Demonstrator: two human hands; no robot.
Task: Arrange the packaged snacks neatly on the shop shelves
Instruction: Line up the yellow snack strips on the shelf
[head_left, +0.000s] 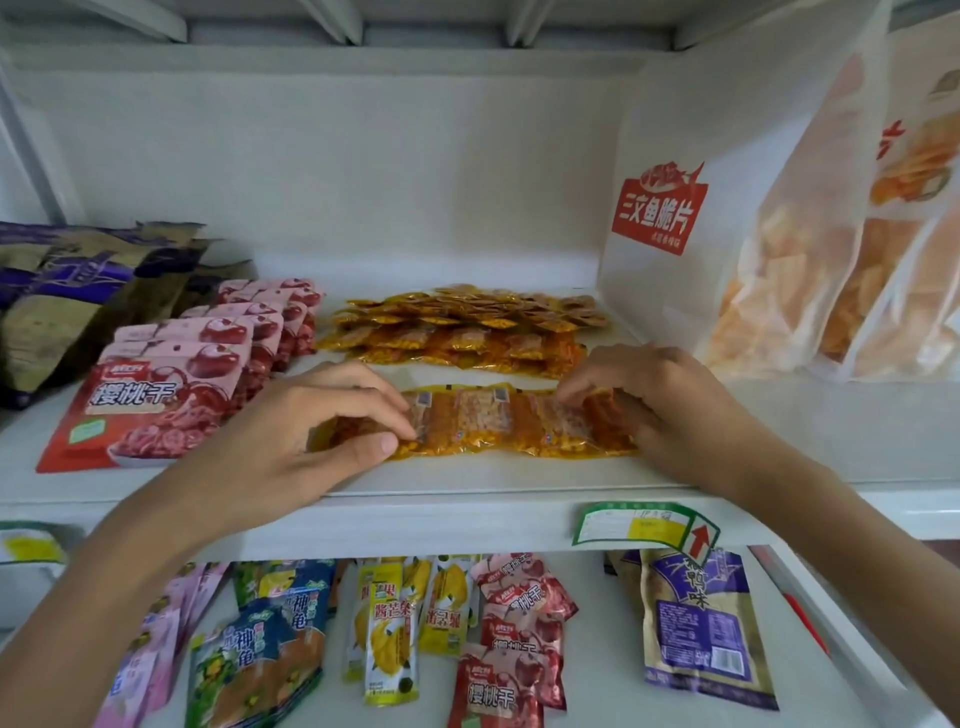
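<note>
Glossy yellow-orange plastic snack sachets (483, 421), each small and rectangular with a clear window over reddish, grainy contents, lie flat in one overlapping row near the front edge of the white painted upper shelf (467, 480). The row's long axis runs left to right, parallel to the shelf lip, with the crimped yellow seams facing front and back. The left hand (291, 441) pinches the row's left end between thumb and curled fingers; the right hand (665, 405) grips the right end with its fingertips bent down onto the film. Just behind the row rests a shallow heap of matching yellow-orange sachets (462, 327), several rows deep. To the left stand overlapping pink-and-red pouches printed with cherries (171, 389), smooth and flat, and beyond them dark purple-and-brown crinkled bags (78, 291). At the right, tall white translucent bags of pale orange crisps (779, 218) stand upright. A green-bordered paper price label (644, 527) hangs on the shelf lip.
</note>
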